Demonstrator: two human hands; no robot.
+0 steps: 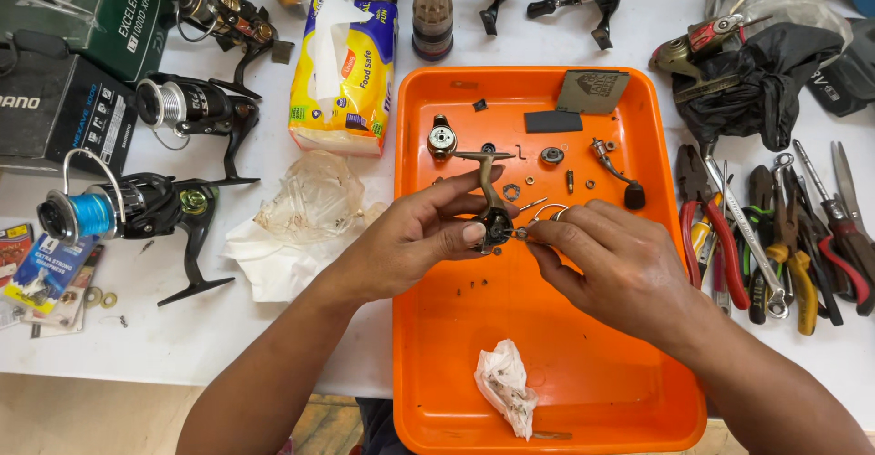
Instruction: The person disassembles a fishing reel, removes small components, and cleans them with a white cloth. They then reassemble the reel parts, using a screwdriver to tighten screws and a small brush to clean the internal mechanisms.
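Note:
My left hand (415, 241) grips a stripped fishing reel body (493, 209), brownish with a T-shaped foot, over an orange tray (437, 364). My right hand (606, 259) pinches a small metal wire part (538, 227) against the reel's right side. Scattered on the tray lie a small round gear housing (441, 138), washers and screws (552, 155), a crank handle with a black knob (620, 177), a dark flat pad (552, 121) and a crumpled dirty tissue (504, 387).
Three spinning reels (137, 207) lie left of the tray, with boxes (55, 108), a yellow tissue pack (344, 63), a plastic bag (310, 195) and white paper. Pliers, wrenches and screwdrivers (775, 236) lie at the right. A black cloth (756, 81) and more reels sit at the back.

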